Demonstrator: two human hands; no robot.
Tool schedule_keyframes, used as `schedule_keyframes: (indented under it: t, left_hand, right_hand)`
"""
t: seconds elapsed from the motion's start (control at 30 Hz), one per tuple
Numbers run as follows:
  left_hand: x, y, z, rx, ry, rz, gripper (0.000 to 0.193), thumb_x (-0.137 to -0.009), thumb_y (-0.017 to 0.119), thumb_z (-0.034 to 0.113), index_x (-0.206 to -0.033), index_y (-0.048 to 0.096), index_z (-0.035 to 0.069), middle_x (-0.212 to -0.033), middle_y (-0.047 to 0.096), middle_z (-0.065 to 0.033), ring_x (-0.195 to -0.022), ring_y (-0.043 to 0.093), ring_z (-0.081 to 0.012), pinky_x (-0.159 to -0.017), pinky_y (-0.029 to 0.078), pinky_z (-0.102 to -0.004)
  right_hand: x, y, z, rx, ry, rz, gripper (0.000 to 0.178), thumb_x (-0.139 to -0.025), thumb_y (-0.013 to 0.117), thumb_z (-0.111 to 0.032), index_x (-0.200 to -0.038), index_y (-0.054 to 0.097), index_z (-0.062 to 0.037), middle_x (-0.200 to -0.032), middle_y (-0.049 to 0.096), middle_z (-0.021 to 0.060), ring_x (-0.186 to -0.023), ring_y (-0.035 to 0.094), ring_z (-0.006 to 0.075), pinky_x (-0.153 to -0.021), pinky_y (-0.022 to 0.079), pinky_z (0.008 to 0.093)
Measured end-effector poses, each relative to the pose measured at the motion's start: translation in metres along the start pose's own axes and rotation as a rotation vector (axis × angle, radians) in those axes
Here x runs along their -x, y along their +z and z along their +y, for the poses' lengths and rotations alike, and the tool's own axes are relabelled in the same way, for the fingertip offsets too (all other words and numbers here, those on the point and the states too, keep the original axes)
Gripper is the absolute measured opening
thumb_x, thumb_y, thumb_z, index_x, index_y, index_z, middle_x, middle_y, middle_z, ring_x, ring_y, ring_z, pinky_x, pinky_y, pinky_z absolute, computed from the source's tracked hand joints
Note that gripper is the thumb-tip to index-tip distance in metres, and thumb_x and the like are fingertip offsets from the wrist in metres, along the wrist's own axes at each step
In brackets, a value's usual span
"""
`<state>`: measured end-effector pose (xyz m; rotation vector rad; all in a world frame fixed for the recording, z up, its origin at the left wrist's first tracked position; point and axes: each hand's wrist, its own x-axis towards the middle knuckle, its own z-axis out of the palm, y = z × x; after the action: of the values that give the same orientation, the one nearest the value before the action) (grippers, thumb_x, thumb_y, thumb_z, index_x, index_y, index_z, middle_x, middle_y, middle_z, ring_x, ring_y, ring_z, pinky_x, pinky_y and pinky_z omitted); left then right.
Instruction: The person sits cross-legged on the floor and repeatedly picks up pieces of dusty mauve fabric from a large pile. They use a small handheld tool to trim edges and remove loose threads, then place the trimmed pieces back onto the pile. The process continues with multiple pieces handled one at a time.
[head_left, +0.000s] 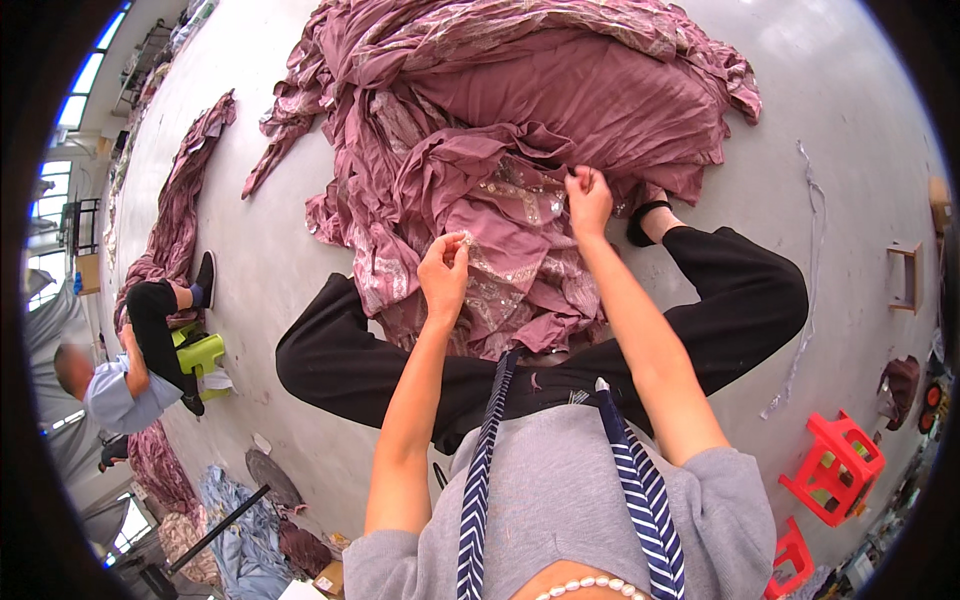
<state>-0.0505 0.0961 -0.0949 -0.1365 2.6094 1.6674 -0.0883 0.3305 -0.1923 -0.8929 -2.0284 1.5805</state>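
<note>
A big heap of mauve fabric (pixel 590 95) with silvery sequined bands spreads over the floor in front of me and comes up between my legs. Over its sequined part, my left hand (pixel 443 278) is closed, thumb and forefinger pinched together. Whitish bits show at those fingertips, too small to name. Farther off and to the right, my right hand (pixel 589 205) also pinches, close to the upper edge of the sequined panel (pixel 525 200). A small dark speck shows by its fingertips; what it grips is unclear.
At left, another person (pixel 130 390) sits on a green stool (pixel 202 352) beside a long mauve cloth strip (pixel 180 200). Red plastic stools (pixel 835 468) stand at lower right, near a pale ribbon (pixel 812 270) on the floor. Blue cloth (pixel 240 530) lies at lower left.
</note>
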Motion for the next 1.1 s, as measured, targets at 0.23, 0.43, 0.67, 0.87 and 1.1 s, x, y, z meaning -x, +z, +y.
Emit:
schedule_keyframes:
  t: [0.23,0.43,0.67,0.87,1.1]
  left_hand:
    - [-0.001,0.017,0.010,-0.039,0.115,-0.057,0.017,-0.079,0.059,0.004,-0.096,0.063,0.003,-0.079,0.062,-0.0060,-0.070,0.060,-0.0123,-0.064,0.047,-0.0250]
    - [-0.018,0.029,0.048,-0.193,0.389,-0.039,0.018,-0.078,0.062,0.003,-0.096,0.063,0.004,-0.086,0.063,-0.0072,-0.070,0.060,-0.0149,-0.062,0.046,-0.0251]
    - [-0.060,0.034,0.122,-0.353,0.884,-0.202,0.046,-0.064,0.060,-0.002,-0.109,0.057,0.009,-0.116,0.054,-0.0140,-0.117,0.044,-0.0319,-0.095,0.037,-0.0389]
    - [-0.050,0.018,0.117,0.108,0.048,-0.813,0.015,-0.074,0.055,-0.002,-0.089,0.059,0.000,-0.083,0.060,-0.0017,-0.070,0.055,-0.0053,-0.066,0.045,-0.0198]
    - [-0.010,0.007,0.116,0.818,-0.465,-0.577,0.013,-0.074,0.059,-0.002,-0.086,0.057,0.003,-0.079,0.061,-0.0018,-0.066,0.056,-0.0060,-0.061,0.046,-0.0182]
  right_hand:
    - [-0.062,0.014,-0.061,0.705,-0.205,0.055,0.054,-0.070,0.066,-0.049,-0.101,0.062,-0.0051,-0.080,0.064,0.0114,-0.084,0.063,0.0258,-0.075,0.047,0.0385]
    - [-0.051,-0.002,-0.042,0.281,-0.177,-0.127,0.026,-0.076,0.066,-0.025,-0.088,0.063,-0.0012,-0.069,0.061,0.0129,-0.068,0.061,0.0225,-0.064,0.046,0.0338]
    - [0.019,-0.052,-0.126,0.048,-0.516,-0.591,0.016,-0.075,0.063,0.001,-0.091,0.058,0.0000,-0.068,0.055,0.0063,-0.059,0.047,0.0077,-0.056,0.040,0.0230]
    - [0.034,-0.085,-0.165,-0.342,-0.134,-0.762,0.007,-0.083,0.062,-0.005,-0.088,0.060,0.0001,-0.074,0.055,-0.0034,-0.067,0.047,0.0017,-0.057,0.039,0.0174]
    - [0.067,-0.082,-0.170,-0.521,0.095,-0.753,0.021,-0.083,0.065,-0.012,-0.099,0.059,-0.0003,-0.079,0.057,-0.0026,-0.070,0.051,0.0039,-0.059,0.042,0.0186]
